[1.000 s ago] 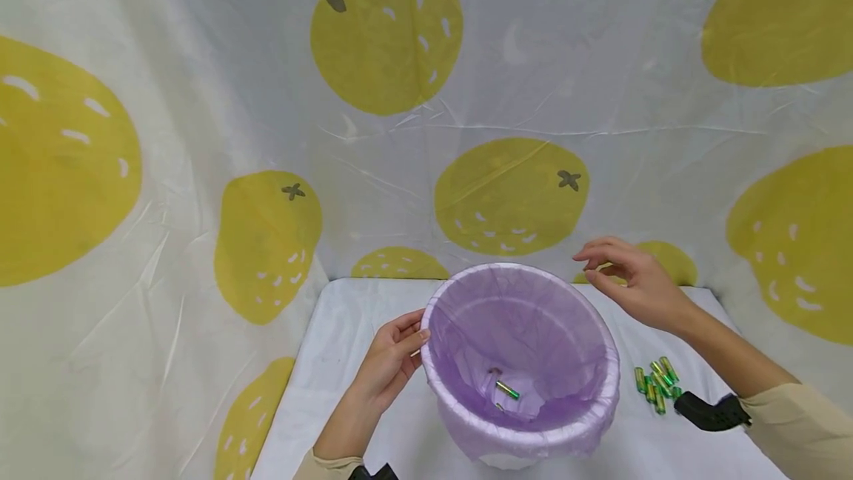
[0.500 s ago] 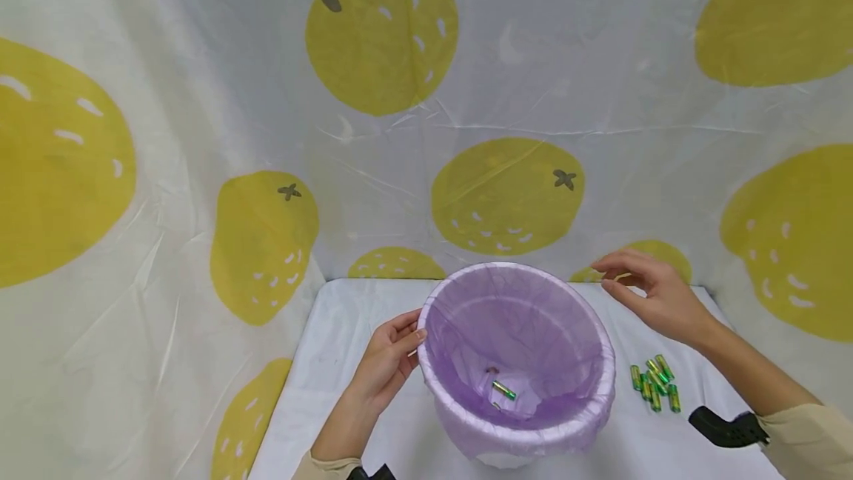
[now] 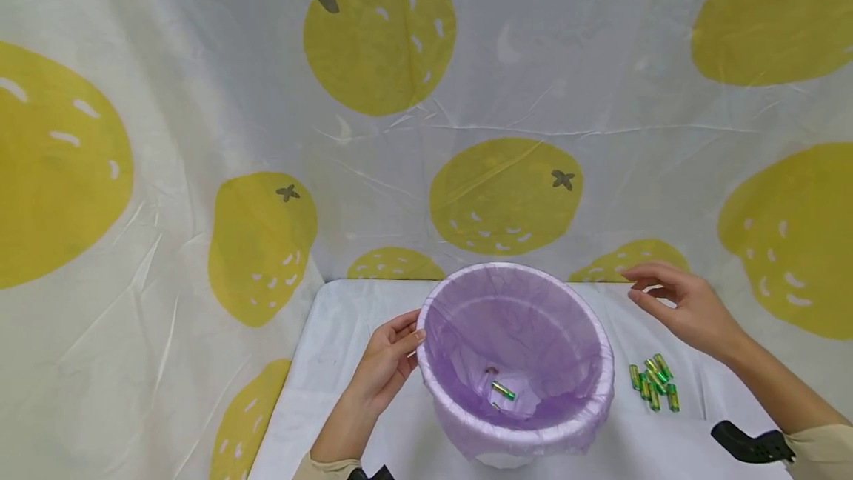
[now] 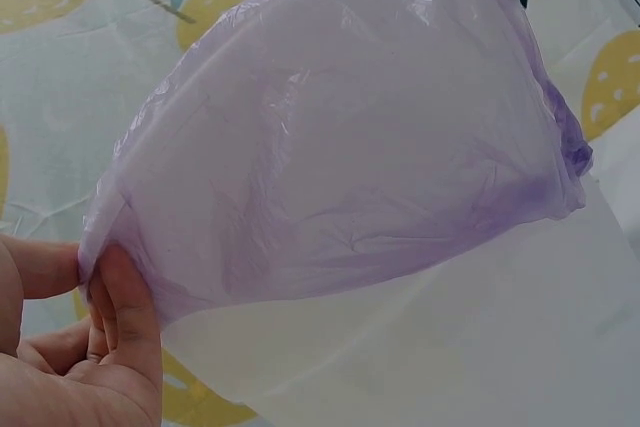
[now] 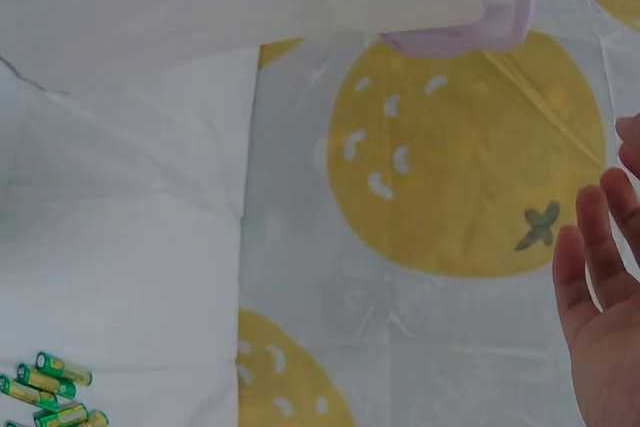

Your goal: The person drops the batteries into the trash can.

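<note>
A round white bin (image 3: 516, 439) lined with a thin purple plastic bag (image 3: 526, 332) stands at the middle front, tilted a little. My left hand (image 3: 386, 361) pinches its left rim, thumb on top and fingers beneath; the left wrist view shows the bag's edge between thumb and fingers (image 4: 128, 297). Inside, on the bottom, lies a green and gold battery (image 3: 503, 390), with part of another beside it. My right hand (image 3: 686, 306) hovers right of the bin, holding nothing, fingers loosely bent. Below it on the table lies a pile of several green and gold batteries (image 3: 656, 382).
A white cloth covers the table (image 3: 360, 298). Behind and to the left hangs a pale curtain (image 3: 373, 191) printed with large yellow fruit. Black wrist straps (image 3: 753, 444) sit near both sleeves.
My right hand has moved away from the bin, to the right and slightly down, uncovering the battery pile more fully. My left hand stays on the rim.
</note>
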{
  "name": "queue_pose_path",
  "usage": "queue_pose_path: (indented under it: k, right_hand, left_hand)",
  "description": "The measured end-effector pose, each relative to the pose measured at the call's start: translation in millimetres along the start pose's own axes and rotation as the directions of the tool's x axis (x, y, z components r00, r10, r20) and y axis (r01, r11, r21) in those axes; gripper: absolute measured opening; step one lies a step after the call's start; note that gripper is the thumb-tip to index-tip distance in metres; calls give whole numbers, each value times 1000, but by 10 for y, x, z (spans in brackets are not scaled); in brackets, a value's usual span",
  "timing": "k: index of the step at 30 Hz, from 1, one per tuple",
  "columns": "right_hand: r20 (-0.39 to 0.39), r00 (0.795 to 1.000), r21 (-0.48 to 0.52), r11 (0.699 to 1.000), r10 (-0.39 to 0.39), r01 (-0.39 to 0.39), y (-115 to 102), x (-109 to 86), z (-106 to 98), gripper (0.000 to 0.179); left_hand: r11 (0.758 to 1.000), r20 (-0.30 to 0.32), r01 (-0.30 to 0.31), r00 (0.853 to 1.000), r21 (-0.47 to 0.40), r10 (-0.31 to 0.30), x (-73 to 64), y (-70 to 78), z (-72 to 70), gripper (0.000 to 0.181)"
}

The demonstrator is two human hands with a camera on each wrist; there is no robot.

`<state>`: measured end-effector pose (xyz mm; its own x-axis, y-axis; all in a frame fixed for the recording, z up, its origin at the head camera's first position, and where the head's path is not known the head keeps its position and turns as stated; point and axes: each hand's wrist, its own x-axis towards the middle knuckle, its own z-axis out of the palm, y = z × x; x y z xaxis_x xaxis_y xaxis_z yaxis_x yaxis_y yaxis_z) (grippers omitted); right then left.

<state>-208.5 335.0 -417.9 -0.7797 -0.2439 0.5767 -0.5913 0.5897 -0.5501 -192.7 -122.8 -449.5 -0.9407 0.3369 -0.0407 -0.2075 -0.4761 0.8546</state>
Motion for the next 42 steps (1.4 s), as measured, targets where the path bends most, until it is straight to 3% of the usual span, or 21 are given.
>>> queue_pose_path:
  k: [9, 21, 33, 42]
  right_hand:
    - [-5, 997, -22, 997, 74, -74, 73, -147, -68, 33]
    - [-39, 983, -47, 982, 180, -181, 330, -403, -115, 31]
    - [-57, 947, -62, 946, 316, -320, 626, -810, -61, 28]
    - [-58, 894, -95, 889, 444, -448, 815, -1090, 62, 30]
  left_hand:
    - [1000, 24, -13, 1000, 6, 13, 0, -13, -18, 49]
    - [1000, 25, -8, 1000, 8, 8, 2, -16, -23, 49]
    - [1000, 21, -1, 1000, 3, 1, 14, -23, -18, 50]
    - [1000, 20, -9, 1000, 1, 9, 19, -34, -22, 49]
